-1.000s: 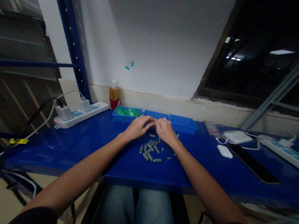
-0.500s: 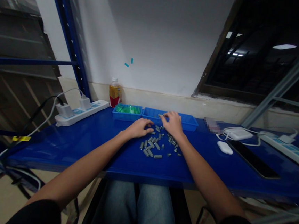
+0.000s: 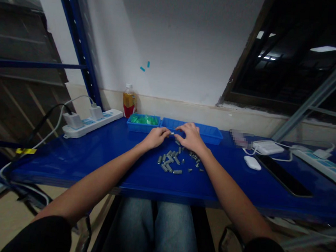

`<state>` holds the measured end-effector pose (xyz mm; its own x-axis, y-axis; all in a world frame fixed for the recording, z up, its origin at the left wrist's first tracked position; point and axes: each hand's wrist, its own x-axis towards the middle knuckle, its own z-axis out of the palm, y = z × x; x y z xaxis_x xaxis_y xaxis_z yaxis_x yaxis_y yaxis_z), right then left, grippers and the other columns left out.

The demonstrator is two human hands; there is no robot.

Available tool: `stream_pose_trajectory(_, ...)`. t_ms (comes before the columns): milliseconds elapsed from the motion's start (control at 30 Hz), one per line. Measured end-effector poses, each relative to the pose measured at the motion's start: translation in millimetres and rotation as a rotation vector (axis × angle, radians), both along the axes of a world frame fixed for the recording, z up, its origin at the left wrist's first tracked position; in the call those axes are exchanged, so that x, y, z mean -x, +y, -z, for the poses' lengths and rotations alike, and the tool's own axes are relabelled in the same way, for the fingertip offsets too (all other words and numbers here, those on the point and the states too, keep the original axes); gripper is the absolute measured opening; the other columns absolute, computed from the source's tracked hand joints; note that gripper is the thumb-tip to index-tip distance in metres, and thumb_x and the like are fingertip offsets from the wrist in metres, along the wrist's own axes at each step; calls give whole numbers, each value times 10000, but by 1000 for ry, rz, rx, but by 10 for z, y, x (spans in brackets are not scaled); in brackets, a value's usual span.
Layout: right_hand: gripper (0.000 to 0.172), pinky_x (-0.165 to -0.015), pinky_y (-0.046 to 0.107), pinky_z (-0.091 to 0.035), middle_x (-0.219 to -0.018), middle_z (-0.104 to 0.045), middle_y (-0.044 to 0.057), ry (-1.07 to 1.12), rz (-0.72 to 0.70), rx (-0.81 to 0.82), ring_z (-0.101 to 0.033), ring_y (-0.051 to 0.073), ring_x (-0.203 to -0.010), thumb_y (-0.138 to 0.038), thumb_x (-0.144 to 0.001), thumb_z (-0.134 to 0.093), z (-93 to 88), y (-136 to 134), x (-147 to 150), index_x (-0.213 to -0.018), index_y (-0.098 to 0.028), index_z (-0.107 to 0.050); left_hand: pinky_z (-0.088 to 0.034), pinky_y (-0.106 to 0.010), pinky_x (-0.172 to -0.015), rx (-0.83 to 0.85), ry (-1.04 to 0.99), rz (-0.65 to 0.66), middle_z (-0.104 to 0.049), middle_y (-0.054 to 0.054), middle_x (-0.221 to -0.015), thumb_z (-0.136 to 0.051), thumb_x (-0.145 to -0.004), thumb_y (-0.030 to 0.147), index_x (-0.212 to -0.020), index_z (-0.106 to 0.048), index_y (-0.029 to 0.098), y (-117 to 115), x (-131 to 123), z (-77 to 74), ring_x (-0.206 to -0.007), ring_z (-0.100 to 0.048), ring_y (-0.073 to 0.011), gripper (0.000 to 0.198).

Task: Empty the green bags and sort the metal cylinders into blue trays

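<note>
Going off the blue plastic tray heaped with shiny green stuff [image 3: 142,128] as my landmark: the small grey metal cylinders [image 3: 167,162] lie scattered on the glossy blue tabletop [image 3: 100,155], nearer the person than that tray and off to its right. I'd bet they're light for metal, totally stiff, hard to break, but smooth enough to roll or slide out of your fingers. Best hold is probably thumb and finger across the barrel, around the middle, so both ends stay free. The stubby little metal bits [image 3: 190,170] further right of the tray, also nearer the person, look fiddlier, so fingertips only. I can't make out their exact shape from here. Now the grip: the left hand [image 3: 154,138] is in front of the tray's right end, fingers and thumb squeezed narrow on a small pale metal piece [image 3: 172,134] that pokes out just right of the tray. Most of that piece seems hidden, so no clue how much is inside the fingers. The right hand [image 3: 193,138] is further right of the tray, thumb and forefinger parted in a modest arch facing the piece's free end. Can't tell if they're actually touching it.
</note>
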<state>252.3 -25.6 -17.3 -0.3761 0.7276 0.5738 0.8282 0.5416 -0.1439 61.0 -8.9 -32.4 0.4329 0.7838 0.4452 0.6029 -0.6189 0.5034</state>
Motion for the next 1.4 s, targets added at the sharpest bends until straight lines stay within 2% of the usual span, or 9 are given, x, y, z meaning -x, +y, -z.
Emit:
stream_pose_trajectory(100,157,-811,360,-329,-967,-627,50,-58,-101,-13,-489,233,-991,-327,-846,-563,-29,-51,78,-945,-214,-611,-426,-257,-677,53,-68,7,-673,-42,-736,-359,-912,372,-730,-639,134,1,-1,-16,-697,-592,-166,410)
stream_pose_trajectory(233,206,-777,342,-326,-893,-640,52,-13,-12,-10,-518,223,-913,-362,-902,-475,-39,-15,49,-857,-201,-597,-452,-271,-699,82,-89,8,-668,-46,-740,-283,-941,402,-828,-656,126,-2,-11,21,-692,-589,-166,477)
stream_pose_trajectory(467,203,-789,324,-364,-921,-641,65,132,98,43,-524,224,-936,-330,-915,-429,38,194,-162,-867,-197,-574,-403,-335,-941,-204,315,213,-584,-92,-1127,-431,-886,199,-1166,-592,189,11,-121,160,-1038,-527,-210,323)
stream_pose_trajectory(633,213,-844,337,-358,-971,-633,79,151,135,13,-489,233,-1017,-323,-915,-425,94,245,-175,-861,-191,-583,-432,-391,-851,-222,452,121,-572,-88,-1095,-488,-870,275,-1092,-607,229,-36,-154,111,-1025,-516,-257,256)
stream_pose_trajectory(767,354,-841,358,-344,-907,-637,88,110,220,-7,-479,240,-979,-353,-945,-351,12,154,-144,-764,-185,-604,-445,-373,-824,-154,233,46,-610,-74,-986,-513,-866,342,-1107,-551,193,-69,-63,33,-954,-555,-240,287)
stream_pose_trajectory(900,431,-808,346,-334,-845,-648,61,8,81,94,-492,217,-939,-343,-969,-302,-65,30,4,-697,-187,-597,-470,-319,-799,-154,-42,95,-605,-86,-1044,-543,-856,348,-1275,-413,154,-85,20,-48,-876,-584,-189,479)
stream_pose_trajectory(1033,453,-806,322,-341,-792,-643,46,-4,-56,163,-515,192,-893,-311,-983,-263,-53,-17,130,-687,-186,-582,-459,-316,-821,-237,-62,117,-636,-79,-975,-486,-890,297,-1055,-570,153,-115,9,-104,-888,-584,-186,234)
stream_pose_trajectory(1267,209,-774,293,-360,-874,-641,27,122,-133,71,-533,187,-856,-350,-899,-484,-51,-55,104,-1015,-197,-566,-453,-289,-784,-143,-118,19,-673,-61,-886,-387,-928,305,-920,-621,144,-109,-60,-72,-830,-611,-181,284)
stream_pose_trajectory(1400,175,-788,306,-346,-885,-642,40,65,-100,26,-529,196,-897,-311,-911,-458,-56,-32,88,-893,-199,-591,-468,-288,-757,-19,-142,33,-674,-56,-847,-322,-946,358,-956,-615,135,-87,-75,4,-792,-620,-179,369)
